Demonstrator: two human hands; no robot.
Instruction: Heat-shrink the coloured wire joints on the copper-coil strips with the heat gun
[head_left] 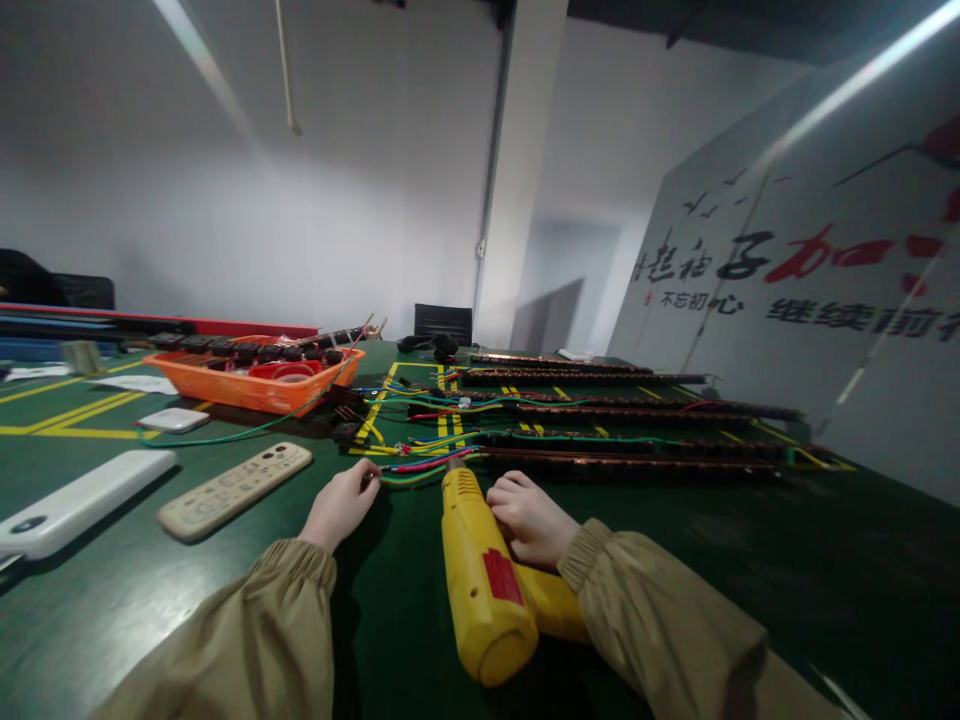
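My left hand [346, 502] is closed in a pinch on the ends of a bundle of coloured wires [420, 472], blue, red and green among them. The wires run right to the nearest long dark strip with copper-coloured edges [622, 466]. A yellow heat gun [480, 570] with a red label lies between my hands, its nozzle close to the wires and its handle passing under my right sleeve. My right hand [534, 522] is curled beside the gun's barrel. Its fingertips are partly hidden, and whatever they hold cannot be made out.
More wired strips [600, 378] lie behind the nearest one on the green table [847, 590]. To the left are an orange basket [240, 392] of dark parts, a beige remote control [236, 490], a long white device [90, 500] and a small white box [174, 420].
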